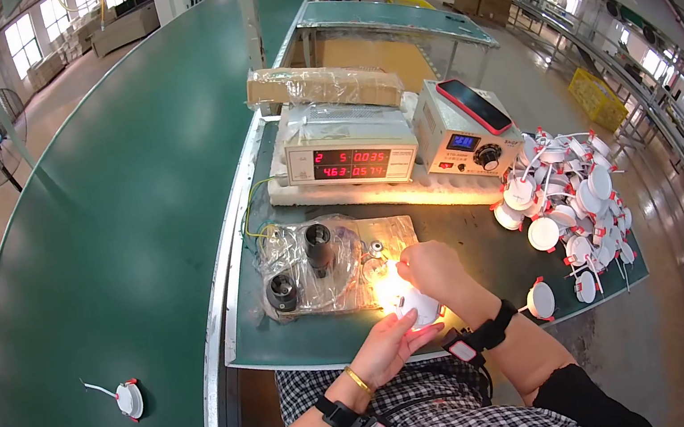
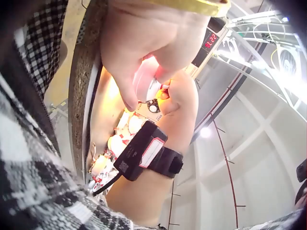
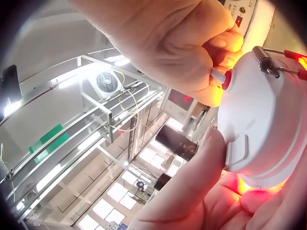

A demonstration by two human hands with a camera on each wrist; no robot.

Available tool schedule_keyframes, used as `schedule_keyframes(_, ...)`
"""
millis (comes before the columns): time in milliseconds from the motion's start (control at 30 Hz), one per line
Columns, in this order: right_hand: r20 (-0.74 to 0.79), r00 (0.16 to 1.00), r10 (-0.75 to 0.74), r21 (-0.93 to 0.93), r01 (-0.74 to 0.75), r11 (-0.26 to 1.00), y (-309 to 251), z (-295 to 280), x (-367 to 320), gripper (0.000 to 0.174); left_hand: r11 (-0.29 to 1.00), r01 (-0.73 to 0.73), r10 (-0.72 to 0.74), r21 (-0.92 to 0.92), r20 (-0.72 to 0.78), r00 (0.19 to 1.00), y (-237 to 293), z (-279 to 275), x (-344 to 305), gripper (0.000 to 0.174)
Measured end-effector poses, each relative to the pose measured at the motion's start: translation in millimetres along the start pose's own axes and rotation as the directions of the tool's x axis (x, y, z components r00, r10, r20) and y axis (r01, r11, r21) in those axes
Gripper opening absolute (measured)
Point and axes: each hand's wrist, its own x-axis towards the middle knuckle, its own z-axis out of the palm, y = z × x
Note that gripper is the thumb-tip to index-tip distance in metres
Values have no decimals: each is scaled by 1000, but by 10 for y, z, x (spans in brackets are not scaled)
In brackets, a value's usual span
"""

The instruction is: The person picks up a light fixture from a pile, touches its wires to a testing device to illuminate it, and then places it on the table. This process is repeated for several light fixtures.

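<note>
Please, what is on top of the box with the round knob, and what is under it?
A red-edged phone lies on top of the box. White foam shows under its front; anything farther beneath is hidden.

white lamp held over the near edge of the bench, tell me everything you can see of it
The white lamp is round, with a smooth, plastic-looking housing. It has a coiled metal spring, red clip parts, a raised side tab and a short white cord leaving through a red collar. Warm light glows at its underside, so it looks lit. The left grip holds it tilted above the bench; the right grip pinches the cord.
</note>
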Motion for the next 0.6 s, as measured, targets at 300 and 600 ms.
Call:
schedule_keyframes(300, -15, 1000, 18, 2, -18, 1000, -21, 1, -8, 25, 988, -11, 17, 151, -35, 999, -14, 8, 12, 33)
schedule_keyframes(600, -22, 999, 31, 5, -31, 999, -16, 9, 1, 23, 997, 14, -12, 72, -29, 1000, 34, 53, -8, 35)
